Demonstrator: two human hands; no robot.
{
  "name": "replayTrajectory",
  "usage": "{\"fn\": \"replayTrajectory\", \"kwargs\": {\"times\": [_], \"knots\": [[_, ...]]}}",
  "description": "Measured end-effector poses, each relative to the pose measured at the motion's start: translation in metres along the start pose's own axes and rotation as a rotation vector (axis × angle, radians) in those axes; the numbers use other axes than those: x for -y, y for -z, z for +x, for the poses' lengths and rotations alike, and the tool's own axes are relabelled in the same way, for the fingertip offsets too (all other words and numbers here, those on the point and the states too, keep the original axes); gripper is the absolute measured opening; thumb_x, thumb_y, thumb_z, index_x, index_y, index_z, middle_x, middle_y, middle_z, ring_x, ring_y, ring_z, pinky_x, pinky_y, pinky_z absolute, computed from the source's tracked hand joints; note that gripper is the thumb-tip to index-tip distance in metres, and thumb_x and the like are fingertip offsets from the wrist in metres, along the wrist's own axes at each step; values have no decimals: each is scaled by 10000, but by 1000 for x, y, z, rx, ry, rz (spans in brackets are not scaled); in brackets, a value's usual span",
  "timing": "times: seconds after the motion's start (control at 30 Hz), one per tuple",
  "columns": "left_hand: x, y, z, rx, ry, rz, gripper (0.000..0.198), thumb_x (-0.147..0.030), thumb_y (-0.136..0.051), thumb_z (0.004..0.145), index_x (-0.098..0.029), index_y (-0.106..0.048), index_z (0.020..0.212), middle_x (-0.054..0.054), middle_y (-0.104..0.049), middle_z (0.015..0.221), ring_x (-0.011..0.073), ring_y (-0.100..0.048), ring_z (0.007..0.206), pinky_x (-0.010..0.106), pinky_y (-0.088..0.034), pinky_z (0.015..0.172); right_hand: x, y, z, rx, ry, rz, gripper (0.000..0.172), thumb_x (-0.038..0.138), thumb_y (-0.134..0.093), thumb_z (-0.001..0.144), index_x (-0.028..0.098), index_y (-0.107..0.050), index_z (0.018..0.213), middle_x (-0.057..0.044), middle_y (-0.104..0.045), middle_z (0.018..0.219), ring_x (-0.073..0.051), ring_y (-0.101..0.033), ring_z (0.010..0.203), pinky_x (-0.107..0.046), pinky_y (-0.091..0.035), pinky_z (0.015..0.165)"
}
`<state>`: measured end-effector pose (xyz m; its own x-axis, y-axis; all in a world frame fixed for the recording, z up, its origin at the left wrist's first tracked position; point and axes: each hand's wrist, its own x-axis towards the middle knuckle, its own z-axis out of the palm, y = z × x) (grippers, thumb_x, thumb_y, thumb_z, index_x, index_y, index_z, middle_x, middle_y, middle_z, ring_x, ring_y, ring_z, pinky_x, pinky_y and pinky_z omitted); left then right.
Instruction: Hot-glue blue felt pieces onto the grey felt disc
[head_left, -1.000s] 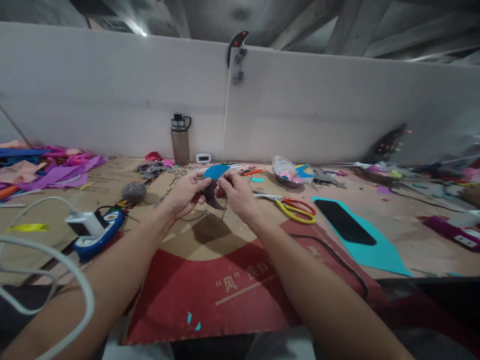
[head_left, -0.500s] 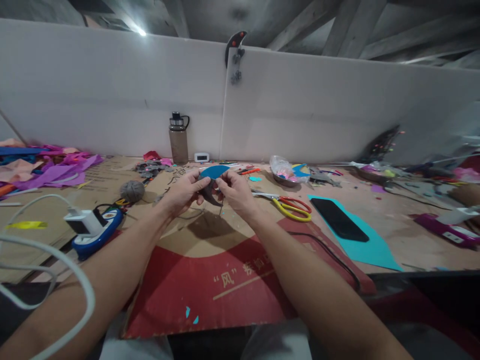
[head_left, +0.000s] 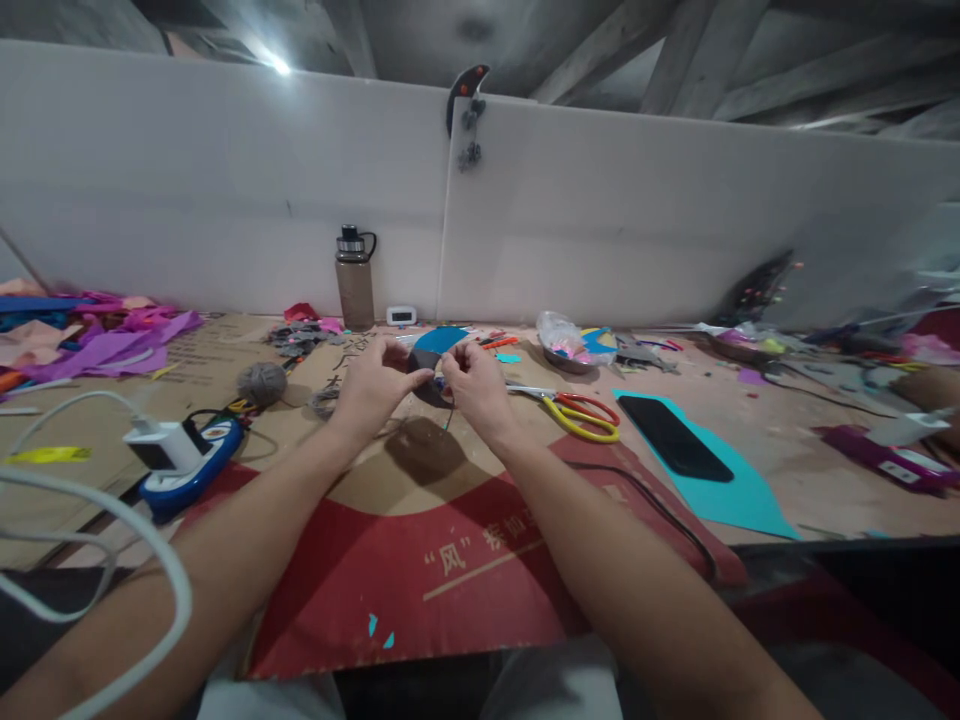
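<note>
Pinching blue-grey piece [head_left: 441, 340]: left hand [head_left: 377, 380], right hand [head_left: 475, 388]; red cardboard [head_left: 345, 580] below reads “风”.

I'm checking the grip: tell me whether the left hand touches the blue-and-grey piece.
Touching: the head view shows the left hand gripping the blue-and-grey piece, its thumb on the near side.

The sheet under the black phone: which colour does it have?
The sheet is plain turquoise; it shows best in the head view.
</note>
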<state>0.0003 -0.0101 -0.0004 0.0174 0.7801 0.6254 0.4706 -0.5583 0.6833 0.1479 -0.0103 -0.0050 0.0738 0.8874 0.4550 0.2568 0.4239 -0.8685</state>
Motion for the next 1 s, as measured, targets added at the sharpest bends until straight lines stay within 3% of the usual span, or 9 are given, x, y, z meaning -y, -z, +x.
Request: {"fn": "replayTrajectory", "kwargs": {"times": [0.2,0.4,0.5,0.63,0.87,1.0], "knots": [[1,-3,0,106,32,-41,369,-297,-754,580,-178,-559,870,50,-631,868,186,-591,825,307,-445,754,0,-2,-1,57,164,-56,168,300,-470,787,196,-470,655,24,-469,620,-106,-416,585,-252,-336,589],[4,-4,0,226,74,-213,294,-270,-690,664,-179,-562,912,57,-627,929,167,-601,850,249,-465,685,-5,-2,0,181,232,18,151,312,-452,813,195,-536,770,6,-547,726,-125,-487,702,-263,-375,686],[2,-5,0,258,97,-269,246,-294,-662,698,-165,-599,897,60,-649,896,157,-608,807,253,-460,711,-7,-2,2,181,202,0,156,326,-467,805,193,-534,756,5,-545,720,-128,-485,704,-266,-382,679],[-1,-4,-2,227,71,-159,188,-306,-633,718,-170,-665,845,41,-673,796,156,-593,733,246,-435,687,-11,-3,5,188,159,36,156,344,-491,790,196,-522,748,12,-532,707,-121,-485,686,-262,-396,655],[-2,-4,-3,208,36,-129,201,-276,-578,752,-189,-704,882,37,-695,852,167,-600,774,255,-437,721,-9,-5,3,247,-103,429,131,303,-562,726,201,-489,759,38,-524,699,-87,-522,648,-259,-470,659],[-6,-3,-2,206,39,-119,192,-266,-586,744,-192,-711,868,29,-700,845,171,-600,779,266,-432,761,-6,-5,1,240,-211,542,142,247,-573,708,212,-465,794,55,-529,673,-76,-531,616,-255,-478,647]]}}
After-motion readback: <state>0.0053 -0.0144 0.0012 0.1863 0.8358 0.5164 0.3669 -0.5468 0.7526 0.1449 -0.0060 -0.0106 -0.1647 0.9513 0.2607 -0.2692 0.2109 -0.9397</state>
